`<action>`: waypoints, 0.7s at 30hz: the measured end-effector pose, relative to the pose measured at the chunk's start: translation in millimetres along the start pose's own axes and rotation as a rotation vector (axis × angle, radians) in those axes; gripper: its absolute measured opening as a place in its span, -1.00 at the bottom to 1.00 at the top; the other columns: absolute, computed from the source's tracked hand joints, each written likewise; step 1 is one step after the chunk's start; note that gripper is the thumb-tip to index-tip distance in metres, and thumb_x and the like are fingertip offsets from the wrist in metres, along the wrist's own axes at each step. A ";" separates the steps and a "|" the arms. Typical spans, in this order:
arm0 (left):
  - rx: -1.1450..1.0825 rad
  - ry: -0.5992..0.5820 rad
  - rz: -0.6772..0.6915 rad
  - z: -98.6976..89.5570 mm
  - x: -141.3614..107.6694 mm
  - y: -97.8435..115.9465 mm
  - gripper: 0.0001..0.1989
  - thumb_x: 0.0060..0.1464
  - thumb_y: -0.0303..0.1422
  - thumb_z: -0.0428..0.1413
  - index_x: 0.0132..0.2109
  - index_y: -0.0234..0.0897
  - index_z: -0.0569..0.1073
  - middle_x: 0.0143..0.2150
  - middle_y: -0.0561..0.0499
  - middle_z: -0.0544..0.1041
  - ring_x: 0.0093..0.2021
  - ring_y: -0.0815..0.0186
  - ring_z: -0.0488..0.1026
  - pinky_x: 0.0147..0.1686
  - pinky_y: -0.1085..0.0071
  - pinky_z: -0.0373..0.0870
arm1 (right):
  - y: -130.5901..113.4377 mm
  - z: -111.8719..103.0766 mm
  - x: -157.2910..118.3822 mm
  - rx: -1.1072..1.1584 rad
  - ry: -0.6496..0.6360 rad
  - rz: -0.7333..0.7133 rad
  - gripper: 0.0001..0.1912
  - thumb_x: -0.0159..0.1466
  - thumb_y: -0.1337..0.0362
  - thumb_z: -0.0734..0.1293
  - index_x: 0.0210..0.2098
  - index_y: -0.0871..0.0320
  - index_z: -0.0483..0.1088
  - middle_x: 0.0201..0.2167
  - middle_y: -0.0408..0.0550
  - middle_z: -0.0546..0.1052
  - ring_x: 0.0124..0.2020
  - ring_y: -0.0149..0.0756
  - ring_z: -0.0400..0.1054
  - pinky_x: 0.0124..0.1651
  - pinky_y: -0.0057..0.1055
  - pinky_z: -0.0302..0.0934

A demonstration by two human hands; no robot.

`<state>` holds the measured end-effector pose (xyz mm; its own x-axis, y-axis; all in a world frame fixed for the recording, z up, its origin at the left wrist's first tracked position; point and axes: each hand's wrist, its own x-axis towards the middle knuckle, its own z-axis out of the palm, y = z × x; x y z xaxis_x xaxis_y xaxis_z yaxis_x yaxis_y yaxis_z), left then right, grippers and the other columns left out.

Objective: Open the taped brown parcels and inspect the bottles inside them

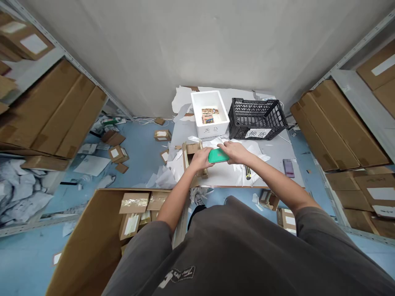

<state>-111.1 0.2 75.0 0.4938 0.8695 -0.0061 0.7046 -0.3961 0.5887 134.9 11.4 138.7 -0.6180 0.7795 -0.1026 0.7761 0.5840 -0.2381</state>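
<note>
Gripping the green object (218, 155) at both ends, the person has it out in front, just over the surface (276, 158), and what a bright patch of colour it makes among all this white paper! The left hand (202, 159) is closed around its left end, the right hand (233, 151) has the opposite end, fingers reaching over the top edge. Both hands are busy, neither is free.

Now, how does a thing like that handle? Flat, slim, rounded at the corner: I'd call it light, an easy load for one hand. It holds its shape straight between the two grips, so my guess is fairly stiff, perhaps moulded plastic, though I can't tell the material from here. If that face is as smooth as it looks, it could slip, so the two ends are the sensible place to take hold, with a moderate squeeze and no bending across the middle. Fragile? Probably not very, but I can't vouch for anything inside.

Look around it! Right by the left hand sits a small cardboard carton (185, 157), its inside too dark to read. Below the right forearm lies a yellow-and-black tool (248, 172), close to the front edge. Behind, a white foam box (212, 130) and a black crate (243, 132) stand side by side.
</note>
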 end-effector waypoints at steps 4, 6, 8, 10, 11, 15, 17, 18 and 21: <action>-0.152 0.076 -0.147 39.3 9.5 12.1 -0.27 -0.09 -0.19 0.47 0.25 -0.26 0.56 0.15 -0.14 0.67 0.15 -0.09 0.61 0.18 0.18 0.53 | 40.4 2.2 -43.5 0.196 0.352 0.001 -0.10 0.17 0.17 0.65 0.43 -0.03 0.33 0.37 0.16 0.42 0.46 0.31 0.22 0.49 0.26 0.09; -0.277 0.085 -0.247 61.4 13.6 15.3 -0.26 -0.11 -0.15 0.49 0.21 -0.28 0.56 0.07 -0.11 0.69 0.07 -0.03 0.64 0.10 0.20 0.56 | 56.4 14.3 -66.0 0.331 0.575 0.108 -0.22 0.27 0.08 0.58 0.42 -0.01 0.35 0.42 0.17 0.37 0.49 0.30 0.17 0.48 0.29 0.11; -0.438 0.082 -0.317 84.3 17.0 19.6 -0.27 -0.11 -0.16 0.48 0.21 -0.29 0.54 0.06 -0.10 0.70 0.03 0.03 0.65 0.07 0.22 0.59 | 65.5 35.5 -81.9 0.532 0.726 0.294 -0.24 0.30 0.00 0.53 0.41 0.02 0.35 0.41 0.21 0.39 0.46 0.25 0.22 0.42 0.23 0.22; -0.619 0.063 -0.343 107.4 19.7 25.7 -0.29 -0.06 -0.18 0.46 0.22 -0.30 0.52 0.09 -0.10 0.69 0.04 0.07 0.65 0.06 0.22 0.61 | 67.8 61.4 -87.7 0.827 0.701 0.470 -0.13 0.22 -0.05 0.58 0.43 0.03 0.33 0.35 0.22 0.46 0.36 0.18 0.34 0.30 0.11 0.37; -0.702 0.049 -0.344 118.6 21.0 29.3 -0.29 -0.04 -0.18 0.45 0.23 -0.30 0.50 0.12 -0.12 0.69 0.06 0.08 0.65 0.06 0.22 0.61 | 67.3 74.1 -86.8 0.998 0.623 0.515 -0.06 0.15 -0.04 0.62 0.43 0.02 0.32 0.30 0.20 0.50 0.30 0.14 0.40 0.24 0.03 0.41; -0.844 -0.030 -0.335 157.7 25.5 41.8 -0.23 -0.02 -0.18 0.46 0.29 -0.33 0.45 0.22 -0.20 0.64 0.13 0.08 0.63 0.14 0.19 0.59 | 68.7 114.6 -69.1 1.333 0.415 0.435 -0.02 -0.03 0.01 0.70 0.31 0.03 0.38 0.18 0.07 0.59 0.15 0.00 0.50 0.17 -0.14 0.43; -0.782 -0.033 -0.363 171.6 27.0 43.9 -0.20 0.00 -0.19 0.45 0.34 -0.32 0.42 0.28 -0.23 0.60 0.20 0.07 0.59 0.20 0.18 0.54 | 75.8 131.6 -59.1 1.322 0.384 0.391 -0.07 -0.06 0.02 0.69 0.24 0.06 0.40 0.12 0.04 0.61 0.09 -0.03 0.51 0.15 -0.18 0.43; -0.721 -0.013 -0.398 176.7 27.3 43.7 -0.18 0.01 -0.21 0.45 0.37 -0.31 0.40 0.32 -0.25 0.57 0.23 0.06 0.57 0.22 0.18 0.52 | 80.5 141.0 -54.6 1.294 0.371 0.397 -0.09 -0.07 0.04 0.69 0.22 0.07 0.40 0.10 0.03 0.62 0.07 -0.03 0.51 0.14 -0.20 0.43; -0.448 0.129 -0.551 183.2 26.8 39.2 -0.27 0.10 -0.26 0.40 0.37 -0.26 0.41 0.29 -0.24 0.56 0.22 0.06 0.55 0.20 0.17 0.50 | 93.1 176.3 -42.0 1.147 0.346 0.504 -0.08 -0.08 0.05 0.67 0.21 0.07 0.37 0.07 0.01 0.62 0.05 -0.03 0.50 0.15 -0.20 0.42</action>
<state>23.1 -46.0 -50.2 0.0434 0.9471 -0.3180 0.5436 0.2447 0.8029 210.9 -7.0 -49.5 -0.0937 0.9730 -0.2108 0.2563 -0.1810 -0.9495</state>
